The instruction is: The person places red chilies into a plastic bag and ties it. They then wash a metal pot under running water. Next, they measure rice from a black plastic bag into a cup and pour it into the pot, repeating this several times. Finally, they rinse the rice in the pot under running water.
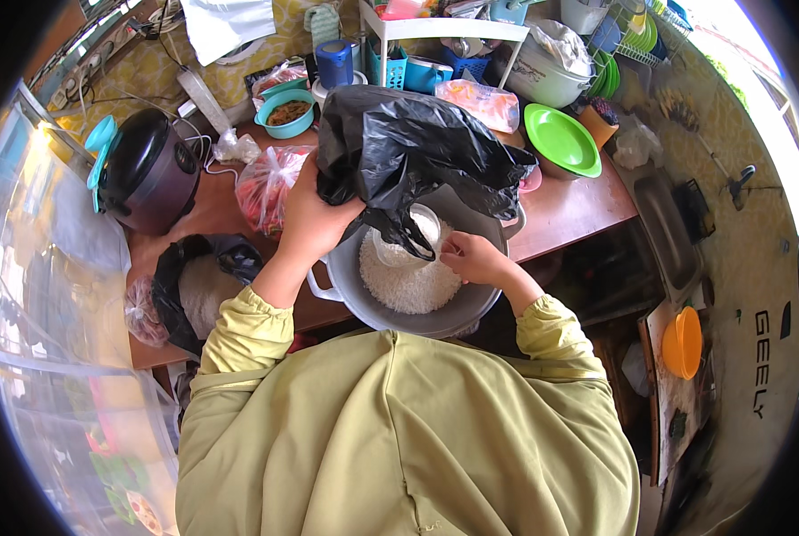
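A grey metal pot (346, 281) with side handles stands right before me, with white rice (413, 295) heaped inside. Within it, a clear plastic cup (379, 249) rests on the heap and also contains rice. My left hand (319, 218) grips a black plastic bag (399, 134) and holds it raised over the pot. One loop of the bag hangs down across the cup and hides part of it. On the cup's right side, the curled fingers of my right hand (476, 258) hold its wall; the fingertips are partly hidden.
A rice cooker (148, 167), a red-filled plastic bag (272, 187) and an open black bag (171, 295) sit on the left of the brown table (587, 208). Behind are a turquoise bowl (287, 115) of food and green plates (564, 139). An orange bowl (681, 343) is at right.
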{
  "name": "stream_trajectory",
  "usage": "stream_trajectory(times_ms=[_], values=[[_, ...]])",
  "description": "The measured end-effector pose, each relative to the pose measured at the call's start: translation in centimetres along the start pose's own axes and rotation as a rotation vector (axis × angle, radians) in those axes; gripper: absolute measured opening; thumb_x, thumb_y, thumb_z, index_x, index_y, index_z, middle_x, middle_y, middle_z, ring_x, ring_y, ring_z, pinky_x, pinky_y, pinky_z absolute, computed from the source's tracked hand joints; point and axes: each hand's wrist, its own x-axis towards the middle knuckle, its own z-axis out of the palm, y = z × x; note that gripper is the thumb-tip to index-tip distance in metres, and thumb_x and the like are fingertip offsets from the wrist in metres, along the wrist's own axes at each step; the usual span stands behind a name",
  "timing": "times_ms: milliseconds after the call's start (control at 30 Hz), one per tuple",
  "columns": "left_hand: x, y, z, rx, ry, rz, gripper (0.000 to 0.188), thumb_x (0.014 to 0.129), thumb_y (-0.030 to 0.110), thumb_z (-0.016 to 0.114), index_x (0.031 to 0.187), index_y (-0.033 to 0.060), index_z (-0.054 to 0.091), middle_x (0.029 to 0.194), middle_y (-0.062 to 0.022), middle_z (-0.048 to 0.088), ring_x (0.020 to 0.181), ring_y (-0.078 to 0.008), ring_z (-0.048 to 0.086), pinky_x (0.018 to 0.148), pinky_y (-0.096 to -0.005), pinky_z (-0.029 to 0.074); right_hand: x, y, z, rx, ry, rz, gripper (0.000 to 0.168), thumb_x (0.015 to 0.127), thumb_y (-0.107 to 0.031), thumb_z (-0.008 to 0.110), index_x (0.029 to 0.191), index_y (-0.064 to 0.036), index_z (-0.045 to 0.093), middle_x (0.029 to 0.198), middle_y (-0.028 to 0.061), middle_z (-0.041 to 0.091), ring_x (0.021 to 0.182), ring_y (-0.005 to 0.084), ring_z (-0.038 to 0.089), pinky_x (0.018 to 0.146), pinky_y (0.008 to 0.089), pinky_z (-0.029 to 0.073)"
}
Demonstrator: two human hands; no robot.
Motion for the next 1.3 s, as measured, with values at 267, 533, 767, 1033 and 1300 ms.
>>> stream_trajectory(times_ms=[267,533,767,1033,1300], values=[[-0.2,0.3,-0.9,-0.109,-0.016,-0.088,0.057,0.071,0.009,0.076,0.121,-0.0004,0.050,0.109,-0.0089,0.063,0.100,-0.0140,0.059,0.087,-0.0281,0.045,-1.3,-1.1,-2.7,0.044,0.056,-0.026,0.026,0.083,-0.022,0.066,0.097,-0.001,0.059,0.089,0.0160,0.064,0.083,0.0287,0.062,0.073,0.0374,0.049],[-0.9,1.1,-1.5,-0.255,-0.008,-0.245,0.058,0.072,0.007,0.077,0.122,-0.0010,0.050,0.114,-0.0081,0.061,0.101,-0.0144,0.057,0.089,-0.0289,0.044,-2.9,-4.8,-3.0,-0.455,0.379,-0.637,0.024,0.068,-0.007,0.066,0.092,-0.004,0.062,0.092,0.0102,0.056,0.094,0.0275,0.055,0.080,0.0359,0.049],[-1.7,0.8,-2.1,-0.265,-0.005,-0.281,0.060,0.072,0.006,0.077,0.124,-0.0006,0.049,0.114,-0.0076,0.060,0.102,-0.0150,0.057,0.089,-0.0293,0.044,-3.9,-6.6,-2.9,-0.780,0.391,-0.786,0.004,0.070,-0.009,0.055,0.072,-0.007,0.053,0.083,0.0071,0.049,0.084,0.0239,0.055,0.074,0.0349,0.049],[-1.0,2.2,-2.3,-0.225,0.018,-0.181,0.059,0.071,0.006,0.076,0.123,0.0002,0.048,0.113,-0.0073,0.060,0.100,-0.0141,0.057,0.087,-0.0291,0.045,-3.2,-5.4,-4.5,-0.166,0.315,-0.271,0.028,0.077,-0.018,0.066,0.101,-0.003,0.066,0.095,0.0160,0.067,0.084,0.0298,0.064,0.075,0.0380,0.050],[0.3,2.8,-0.9,0.267,-0.158,0.088,0.071,0.066,0.012,0.076,0.128,0.0027,0.044,0.110,-0.0161,0.061,0.102,-0.0267,0.062,0.087,-0.0332,0.046,-5.0,-2.0,-2.6,-0.145,0.193,-0.228,0.039,0.081,-0.016,0.069,0.117,-0.007,0.059,0.094,0.0114,0.062,0.076,0.0201,0.060,0.069,0.0314,0.050]])
